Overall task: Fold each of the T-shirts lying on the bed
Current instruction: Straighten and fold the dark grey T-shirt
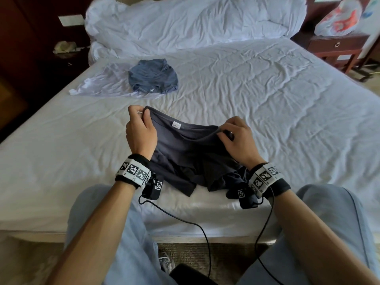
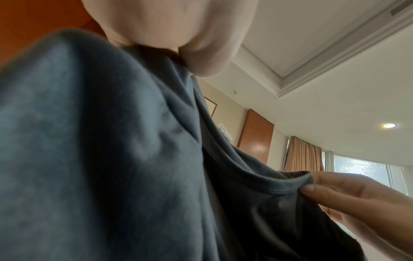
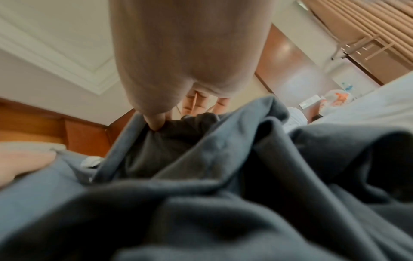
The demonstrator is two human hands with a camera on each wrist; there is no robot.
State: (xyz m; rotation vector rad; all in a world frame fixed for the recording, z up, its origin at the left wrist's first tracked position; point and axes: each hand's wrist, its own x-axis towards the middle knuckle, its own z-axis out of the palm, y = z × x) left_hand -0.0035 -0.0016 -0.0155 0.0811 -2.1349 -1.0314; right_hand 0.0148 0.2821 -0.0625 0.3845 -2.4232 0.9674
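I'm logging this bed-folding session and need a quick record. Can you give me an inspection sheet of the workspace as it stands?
Surface: bed with a wrinkled white sheet; crumpled white duvet at the head.
Job's things: dark grey T-shirt lifted at its upper edge, the rest bunched on the sheet; blue T-shirt lying crumpled on a white T-shirt spread out farther back.
Clutter: nothing seen on the bed.
Hands: left hand and right hand each pinch the dark grey T-shirt's edge.
Cables: black cables hang from both wrist cameras over the bed edge.
Surroundings: wooden nightstand with a plastic bag; carpet below.
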